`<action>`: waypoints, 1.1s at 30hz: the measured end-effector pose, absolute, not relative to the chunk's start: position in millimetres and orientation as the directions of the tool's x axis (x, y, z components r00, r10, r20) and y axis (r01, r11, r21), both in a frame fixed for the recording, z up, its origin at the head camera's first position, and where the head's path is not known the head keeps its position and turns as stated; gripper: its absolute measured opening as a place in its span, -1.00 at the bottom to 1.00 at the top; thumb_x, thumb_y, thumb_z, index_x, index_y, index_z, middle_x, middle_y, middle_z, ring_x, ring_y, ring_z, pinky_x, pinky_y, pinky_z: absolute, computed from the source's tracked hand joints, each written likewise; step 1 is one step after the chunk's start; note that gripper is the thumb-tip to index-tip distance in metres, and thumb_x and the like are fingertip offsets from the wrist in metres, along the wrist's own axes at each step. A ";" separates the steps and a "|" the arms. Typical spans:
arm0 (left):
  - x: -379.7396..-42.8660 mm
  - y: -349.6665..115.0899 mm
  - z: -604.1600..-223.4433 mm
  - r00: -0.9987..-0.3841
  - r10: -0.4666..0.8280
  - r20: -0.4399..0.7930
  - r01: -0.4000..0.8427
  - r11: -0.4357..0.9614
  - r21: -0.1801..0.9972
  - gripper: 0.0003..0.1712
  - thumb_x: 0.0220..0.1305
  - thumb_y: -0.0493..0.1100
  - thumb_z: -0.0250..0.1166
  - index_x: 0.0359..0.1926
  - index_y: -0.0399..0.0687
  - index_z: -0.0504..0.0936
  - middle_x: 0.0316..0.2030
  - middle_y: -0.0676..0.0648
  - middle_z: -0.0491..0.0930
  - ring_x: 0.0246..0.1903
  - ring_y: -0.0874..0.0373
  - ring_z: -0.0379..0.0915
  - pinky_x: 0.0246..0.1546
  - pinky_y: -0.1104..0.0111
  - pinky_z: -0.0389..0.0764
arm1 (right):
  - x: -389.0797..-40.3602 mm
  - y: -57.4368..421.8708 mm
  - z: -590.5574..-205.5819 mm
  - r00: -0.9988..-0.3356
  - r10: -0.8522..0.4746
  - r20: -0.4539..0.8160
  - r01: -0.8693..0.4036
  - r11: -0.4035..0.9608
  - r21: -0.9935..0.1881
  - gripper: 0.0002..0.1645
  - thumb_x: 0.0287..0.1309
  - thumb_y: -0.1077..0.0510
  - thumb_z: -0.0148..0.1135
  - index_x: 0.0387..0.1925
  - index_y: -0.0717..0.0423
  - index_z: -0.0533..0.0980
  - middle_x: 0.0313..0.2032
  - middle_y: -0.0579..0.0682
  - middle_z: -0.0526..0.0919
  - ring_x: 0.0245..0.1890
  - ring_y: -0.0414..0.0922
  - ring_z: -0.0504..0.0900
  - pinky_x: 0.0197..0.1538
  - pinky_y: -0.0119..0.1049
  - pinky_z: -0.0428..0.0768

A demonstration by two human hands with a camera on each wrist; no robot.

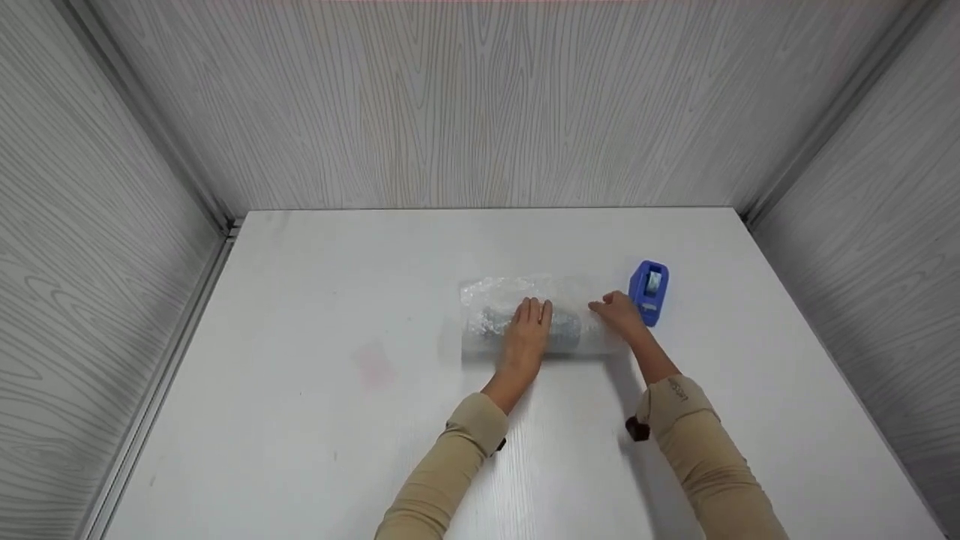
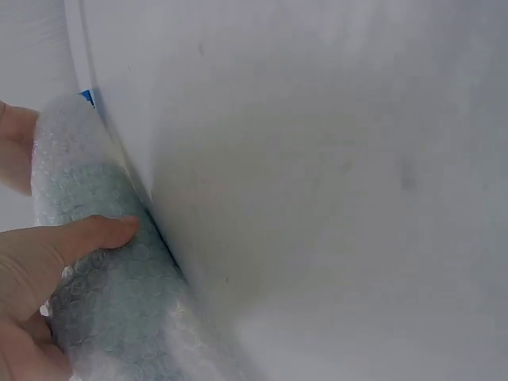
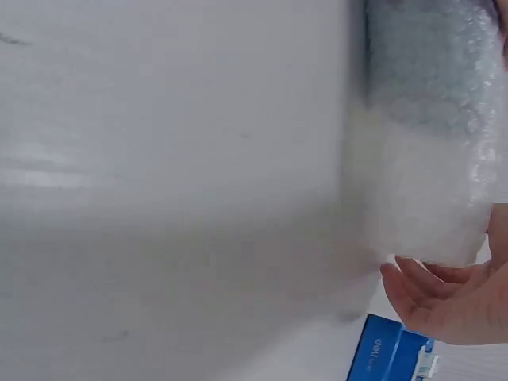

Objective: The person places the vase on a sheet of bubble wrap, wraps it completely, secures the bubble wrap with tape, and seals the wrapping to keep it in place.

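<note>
A green, roughly cylindrical thing shows blurrily through clear bubble wrap [image 1: 484,293] rolled around it, lying lengthwise across the white table. My left hand [image 1: 527,337] holds this bundle near its middle, the fingers laid over its top. In the left wrist view the thumb [image 2: 107,232] presses the near side of the wrap. At the bundle's right end is my right hand [image 1: 621,315], its curled fingertips pinching the wrap's edge. From the right wrist, that hand [image 3: 452,298] shows right at the end of the wrap, past the green part.
A blue tape dispenser [image 1: 649,292] with a roll of clear tape stands just beyond the right hand. Grey wood-grain panels [image 1: 480,105] close off the back and both sides of the white table [image 1: 322,300]. A faint pinkish stain [image 1: 373,364] marks the tabletop.
</note>
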State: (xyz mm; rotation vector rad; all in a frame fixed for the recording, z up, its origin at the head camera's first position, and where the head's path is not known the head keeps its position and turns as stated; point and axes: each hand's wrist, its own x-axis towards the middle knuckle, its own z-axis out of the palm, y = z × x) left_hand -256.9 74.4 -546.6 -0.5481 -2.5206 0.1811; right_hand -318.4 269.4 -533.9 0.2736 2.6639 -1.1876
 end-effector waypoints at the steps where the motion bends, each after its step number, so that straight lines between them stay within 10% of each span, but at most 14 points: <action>1: -256.5 75.0 -546.4 -0.772 0.421 0.476 0.346 0.907 -0.241 -0.56 0.17 -0.31 0.20 0.10 -0.11 0.42 0.00 -0.16 0.40 0.06 0.03 0.34 0.12 0.39 0.31 | -322.7 274.1 -546.4 -0.961 0.086 -0.264 0.253 0.658 -0.709 -0.29 0.16 -0.08 0.14 0.02 0.52 0.31 -0.05 0.33 0.43 -0.07 0.12 0.44 -0.03 -0.06 0.44; 16: -264.2 73.4 -536.9 -0.797 0.390 0.462 0.350 0.921 -0.173 -0.63 0.13 -0.19 0.30 -0.04 -0.14 0.43 -0.16 -0.12 0.41 -0.12 0.09 0.40 -0.12 0.46 0.46 | -364.5 321.8 -645.9 -0.971 0.073 -0.227 0.225 0.595 -0.772 -0.49 0.09 -0.06 0.21 -0.73 0.11 0.22 -0.73 -0.08 0.17 -0.72 -0.17 0.14 -0.65 -0.23 0.16; 28: -277.7 72.0 -517.1 -0.846 0.466 0.258 0.453 0.885 -0.112 -0.59 0.11 -0.27 0.28 0.00 -0.17 0.43 -0.21 -0.11 0.44 -0.21 0.10 0.41 -0.22 0.44 0.49 | -306.8 274.3 -540.4 -0.936 0.124 -0.329 0.342 0.542 -0.768 -0.73 0.16 0.27 -0.05 -0.64 0.19 0.31 -0.71 -0.07 0.25 -0.69 -0.19 0.25 -0.59 -0.33 0.29; 33: -284.6 64.8 -509.7 -0.871 0.468 0.147 0.467 0.883 -0.045 -0.40 -0.03 -0.17 0.39 0.07 -0.20 0.40 -0.17 -0.14 0.45 -0.17 0.06 0.42 -0.22 0.40 0.52 | -356.9 315.1 -622.5 -0.940 0.091 -0.330 0.330 0.495 -0.804 -0.65 0.16 0.14 0.09 -0.24 0.44 0.47 -0.43 0.14 0.50 -0.48 -0.05 0.47 -0.44 -0.20 0.49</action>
